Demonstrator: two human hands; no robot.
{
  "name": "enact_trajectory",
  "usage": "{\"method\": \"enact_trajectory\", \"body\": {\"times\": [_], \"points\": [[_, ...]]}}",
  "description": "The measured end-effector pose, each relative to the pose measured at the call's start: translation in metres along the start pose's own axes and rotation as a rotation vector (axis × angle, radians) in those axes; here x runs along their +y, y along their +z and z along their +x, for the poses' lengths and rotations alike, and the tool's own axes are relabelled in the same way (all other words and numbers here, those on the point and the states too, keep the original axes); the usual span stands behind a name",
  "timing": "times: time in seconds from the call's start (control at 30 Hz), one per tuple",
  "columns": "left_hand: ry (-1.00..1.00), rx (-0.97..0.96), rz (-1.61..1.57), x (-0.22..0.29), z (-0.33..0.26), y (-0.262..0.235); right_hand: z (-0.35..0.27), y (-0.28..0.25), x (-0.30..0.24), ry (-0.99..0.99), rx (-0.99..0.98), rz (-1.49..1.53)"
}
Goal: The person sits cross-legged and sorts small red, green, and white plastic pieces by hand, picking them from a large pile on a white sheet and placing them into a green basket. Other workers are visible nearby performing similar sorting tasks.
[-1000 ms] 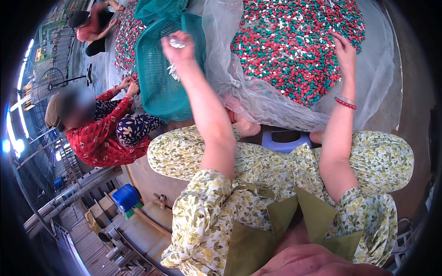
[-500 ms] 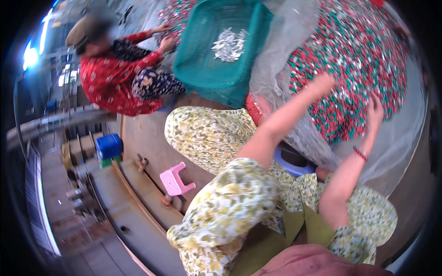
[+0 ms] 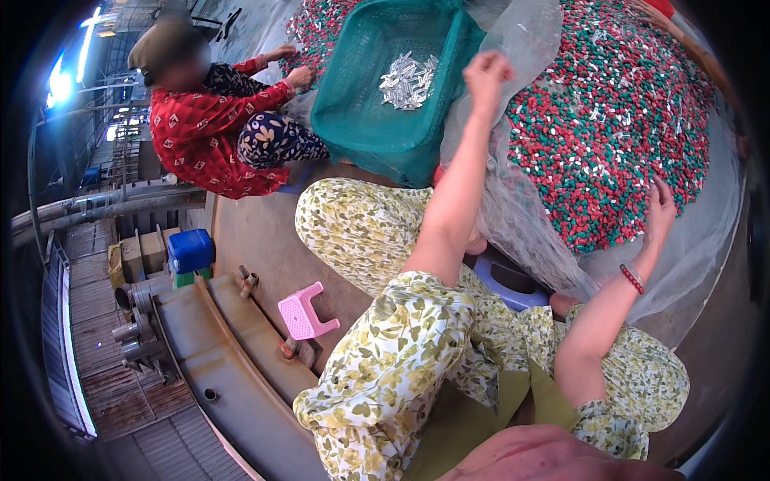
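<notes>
My left hand (image 3: 488, 72) is raised near the right rim of a green plastic basket (image 3: 433, 132), above a translucent plastic sheet (image 3: 536, 32). Its fingers are curled together; whatever they hold is too small to make out. Inside the basket lies a small heap of shiny silver-white strips (image 3: 407, 82). At the right, a broad pile of small red, green and white pieces (image 3: 601, 136) is spread on the sheeting, with silvery strips scattered among them. My right hand (image 3: 662, 210), a red bead bracelet on its wrist, is at the pile's lower right edge, fingers extended and slightly bent.
A person in a red patterned top (image 3: 212, 132) works at another part of the pile to the left. Someone's arm (image 3: 682, 36) reaches in at upper right. Nearby are a pink stool (image 3: 305, 313), a purple-blue stool (image 3: 513, 289), a blue container (image 3: 190, 252) and metal tanks (image 3: 216, 345).
My left hand has moved from over the pile up and left toward the basket. My right hand has shifted slightly right and down. Another person's arm shows more at the upper right.
</notes>
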State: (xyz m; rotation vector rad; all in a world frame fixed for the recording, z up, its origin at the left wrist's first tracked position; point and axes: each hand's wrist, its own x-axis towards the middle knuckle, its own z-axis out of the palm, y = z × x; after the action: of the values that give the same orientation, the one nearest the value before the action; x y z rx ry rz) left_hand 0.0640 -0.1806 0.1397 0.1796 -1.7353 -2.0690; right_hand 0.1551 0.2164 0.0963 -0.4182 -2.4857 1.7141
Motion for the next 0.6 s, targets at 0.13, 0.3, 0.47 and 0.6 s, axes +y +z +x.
{"method": "enact_trajectory", "body": {"times": [0.13,0.3,0.47,0.6], "points": [[-0.135,0.357,-1.000,0.023,0.052,-0.041,0.010,0.001,0.004,-0.060,0.024,0.053],[-0.456,0.088,-1.038,-0.006,0.023,-0.009,0.008,0.015,0.011,-0.120,0.035,-0.485],[-0.636,-0.471,-0.192,-0.063,-0.024,0.075,-0.005,0.028,0.002,0.026,-0.016,-0.255],[-0.392,-0.662,0.488,-0.121,-0.032,0.129,-0.004,0.032,0.036,0.136,-0.035,-0.177]]}}
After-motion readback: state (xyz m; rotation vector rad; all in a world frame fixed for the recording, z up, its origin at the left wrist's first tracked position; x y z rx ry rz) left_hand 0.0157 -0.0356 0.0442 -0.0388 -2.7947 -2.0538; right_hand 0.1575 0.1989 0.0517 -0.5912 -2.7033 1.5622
